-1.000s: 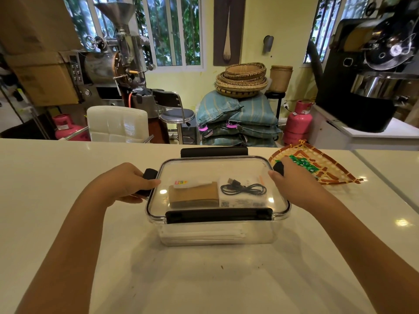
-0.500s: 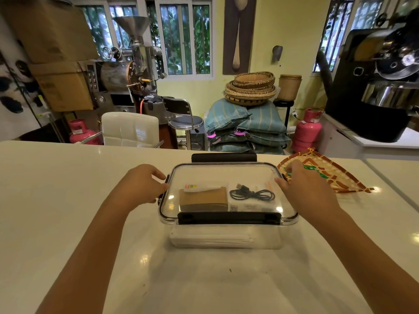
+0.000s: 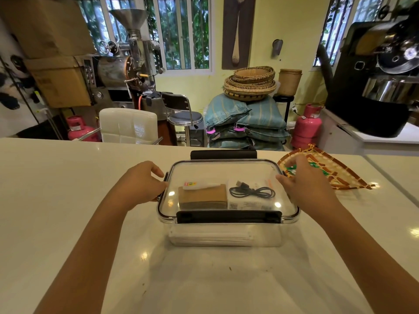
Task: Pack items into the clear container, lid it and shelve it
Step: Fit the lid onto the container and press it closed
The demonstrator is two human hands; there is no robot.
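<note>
The clear container (image 3: 226, 236) stands on the white counter (image 3: 68, 200) in front of me with its clear lid (image 3: 226, 173) on. Through the lid I see a brown box (image 3: 203, 197), a white tube (image 3: 200, 185) on top of it, and a coiled black cable (image 3: 251, 191) on a white box (image 3: 249, 203). The front black clasp (image 3: 229, 216) lies folded down; the back clasp (image 3: 223, 154) stands up. My left hand (image 3: 140, 184) curls against the container's left side over its clasp. My right hand (image 3: 305, 184) presses on the right side and hides that clasp.
A flat woven tray (image 3: 342, 177) with green pieces lies just right of the container, behind my right hand. The counter's far edge runs behind the container, with a white chair (image 3: 128, 125) and a stool (image 3: 183, 114) beyond it. A seam (image 3: 390, 180) divides the counter at right.
The left side clasp, sticking out by my left hand a second ago, now lies flat against the container. Both hands stayed at the sides. My view has tilted upward.
</note>
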